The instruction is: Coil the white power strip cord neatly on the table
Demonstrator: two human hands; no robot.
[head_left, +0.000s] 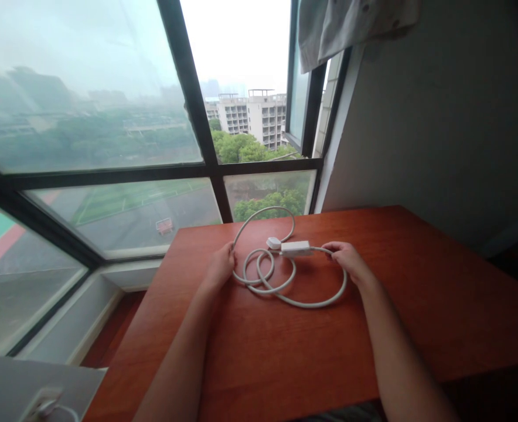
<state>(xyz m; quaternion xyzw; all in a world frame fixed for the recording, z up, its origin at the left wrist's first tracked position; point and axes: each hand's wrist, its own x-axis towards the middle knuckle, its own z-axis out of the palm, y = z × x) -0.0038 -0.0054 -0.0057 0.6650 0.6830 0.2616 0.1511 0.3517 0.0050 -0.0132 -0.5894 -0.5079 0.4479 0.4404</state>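
Observation:
A white power strip (296,248) with a long white cable (285,290) lies coiled in loose loops on the red-brown wooden table (285,351). Its white plug (273,242) rests beside the strip. My left hand (221,266) is closed on the cable at the left side of the coils. My right hand (348,261) is closed on the cable just right of the strip, where the cable leaves it. One loop arcs up toward the window behind the strip.
A large window with dark frames (206,146) stands past the table's far edge, with buildings and trees outside. A grey wall (439,117) is on the right; cloth (351,23) hangs at the top. A white object (43,404) sits at the lower left.

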